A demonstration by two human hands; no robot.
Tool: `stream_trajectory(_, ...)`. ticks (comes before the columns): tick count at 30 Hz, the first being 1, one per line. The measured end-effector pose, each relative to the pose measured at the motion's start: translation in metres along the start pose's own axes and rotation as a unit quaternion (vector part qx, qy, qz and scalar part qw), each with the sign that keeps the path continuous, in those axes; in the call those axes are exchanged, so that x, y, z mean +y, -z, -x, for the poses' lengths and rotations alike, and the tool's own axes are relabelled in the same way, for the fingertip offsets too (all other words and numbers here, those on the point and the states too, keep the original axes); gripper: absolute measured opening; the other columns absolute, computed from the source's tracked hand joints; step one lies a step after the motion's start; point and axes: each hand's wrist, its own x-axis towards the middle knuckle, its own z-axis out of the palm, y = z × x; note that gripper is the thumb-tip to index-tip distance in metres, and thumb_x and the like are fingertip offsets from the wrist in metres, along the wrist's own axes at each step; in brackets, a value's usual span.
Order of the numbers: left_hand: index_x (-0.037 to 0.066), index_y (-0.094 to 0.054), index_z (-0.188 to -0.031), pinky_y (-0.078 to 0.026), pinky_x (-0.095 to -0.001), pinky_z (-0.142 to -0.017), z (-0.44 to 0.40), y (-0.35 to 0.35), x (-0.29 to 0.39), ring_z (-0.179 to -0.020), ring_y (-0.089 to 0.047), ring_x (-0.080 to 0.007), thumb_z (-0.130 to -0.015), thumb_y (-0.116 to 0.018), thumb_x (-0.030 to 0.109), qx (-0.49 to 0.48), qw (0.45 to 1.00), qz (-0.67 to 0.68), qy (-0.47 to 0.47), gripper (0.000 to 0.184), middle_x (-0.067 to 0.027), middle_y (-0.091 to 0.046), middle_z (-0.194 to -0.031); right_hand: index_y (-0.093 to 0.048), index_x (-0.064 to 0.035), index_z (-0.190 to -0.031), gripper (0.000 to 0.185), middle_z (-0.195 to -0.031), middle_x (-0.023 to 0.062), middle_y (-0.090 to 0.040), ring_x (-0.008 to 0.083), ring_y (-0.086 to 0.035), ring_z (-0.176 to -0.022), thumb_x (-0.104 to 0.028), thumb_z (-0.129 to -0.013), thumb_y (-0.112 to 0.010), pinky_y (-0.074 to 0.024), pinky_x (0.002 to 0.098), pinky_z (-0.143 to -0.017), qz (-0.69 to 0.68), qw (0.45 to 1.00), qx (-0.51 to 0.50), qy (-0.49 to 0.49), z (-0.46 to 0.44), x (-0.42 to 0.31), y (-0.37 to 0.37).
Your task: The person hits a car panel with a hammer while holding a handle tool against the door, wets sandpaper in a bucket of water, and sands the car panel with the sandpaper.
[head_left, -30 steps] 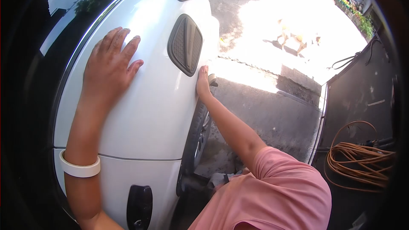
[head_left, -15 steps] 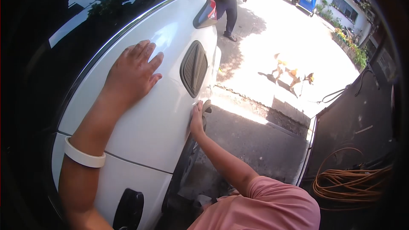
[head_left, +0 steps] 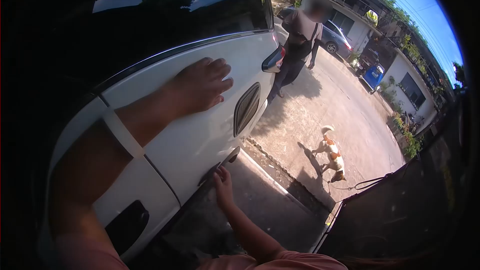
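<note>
My left hand (head_left: 204, 86) lies on the upper side panel of a white car (head_left: 170, 135), below the dark window, fingers apart and slightly bent. Around my left forearm sits a pale tape-like ring (head_left: 123, 134). Lower down, my right hand (head_left: 223, 182) is at the panel's bottom edge by the dark wheel arch (head_left: 209, 174). Its fingers are drawn together there; whatever is between them is too small to make out. A dark oval vent (head_left: 247, 109) and the tail light (head_left: 273, 60) lie beyond my hands. The black door handle (head_left: 128, 226) is nearer me.
A person (head_left: 299, 37) stands behind the car on sunlit concrete. A white and brown dog (head_left: 332, 155) is at the right, near a leash (head_left: 371, 183) at the dark gate (head_left: 400, 210). A grey car (head_left: 336, 39) and a blue vehicle (head_left: 372, 76) are farther back.
The view has tilted up and shifted. My left hand remains on the panel. My right hand's fingers have drawn in at the lower edge. The dog has lowered its head.
</note>
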Motion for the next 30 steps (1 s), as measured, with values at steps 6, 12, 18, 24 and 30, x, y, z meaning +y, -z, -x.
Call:
stream_trajectory(6,0.009,-0.062,-0.120,-0.037,-0.0406,-0.109,0.001,-0.001,-0.003,-0.131,-0.045,-0.0272,-0.086,-0.073,0.034,-0.009,1.000,0.005,0.004,0.043,-0.0104,-0.054,-0.131,-0.048,-0.0002,-0.136,0.050,-0.125,0.0109,-0.058,0.0198,-0.057,-0.112,-0.025,-0.096,-0.065,-0.0493,0.0378,-0.092,0.003,0.996,0.019,-0.088,-0.011,0.000,0.002)
stream_trajectory(12,0.009,-0.061,-0.126,-0.037,-0.0417,-0.112,-0.002,0.004,-0.002,-0.134,-0.043,-0.0290,-0.086,-0.074,0.034,-0.065,0.997,0.012,0.026,0.048,-0.0122,-0.052,-0.135,-0.060,-0.0028,-0.118,0.038,-0.089,-0.0008,-0.059,0.0094,-0.054,-0.081,-0.028,-0.092,-0.072,-0.0448,0.0255,-0.073,-0.017,0.991,-0.027,-0.130,-0.015,-0.002,0.007)
stream_trajectory(18,0.009,-0.061,-0.127,-0.037,-0.0414,-0.114,-0.004,0.010,0.001,-0.135,-0.043,-0.0283,-0.089,-0.072,0.036,-0.095,0.995,-0.011,0.036,0.048,-0.0122,-0.050,-0.136,-0.060,-0.0082,-0.114,0.022,-0.099,0.0014,-0.065,0.0100,-0.057,-0.079,-0.019,-0.095,-0.065,-0.0457,0.0281,-0.067,-0.105,0.984,-0.078,-0.125,-0.001,-0.014,0.000)
stream_trajectory(24,0.010,-0.061,-0.128,-0.038,-0.0413,-0.113,-0.004,0.011,0.001,-0.134,-0.043,-0.0276,-0.089,-0.072,0.035,-0.094,0.995,-0.025,0.034,0.048,-0.0111,-0.050,-0.135,-0.061,-0.0043,-0.113,0.023,-0.095,0.0032,-0.067,0.0130,-0.063,-0.076,-0.016,-0.094,-0.068,-0.0509,0.0270,-0.064,-0.137,0.972,-0.106,-0.161,0.023,-0.024,0.028)
stream_trajectory(30,0.010,-0.061,-0.129,-0.040,-0.0394,-0.111,-0.004,0.007,0.001,-0.133,-0.045,-0.0269,-0.089,-0.072,0.035,-0.067,0.997,-0.040,0.026,0.048,-0.0109,-0.049,-0.136,-0.060,0.0018,-0.102,0.016,-0.084,0.0088,-0.064,0.0199,-0.064,-0.072,-0.009,-0.091,-0.064,-0.0522,0.0322,-0.066,-0.066,0.963,-0.116,-0.236,0.056,-0.029,0.068)
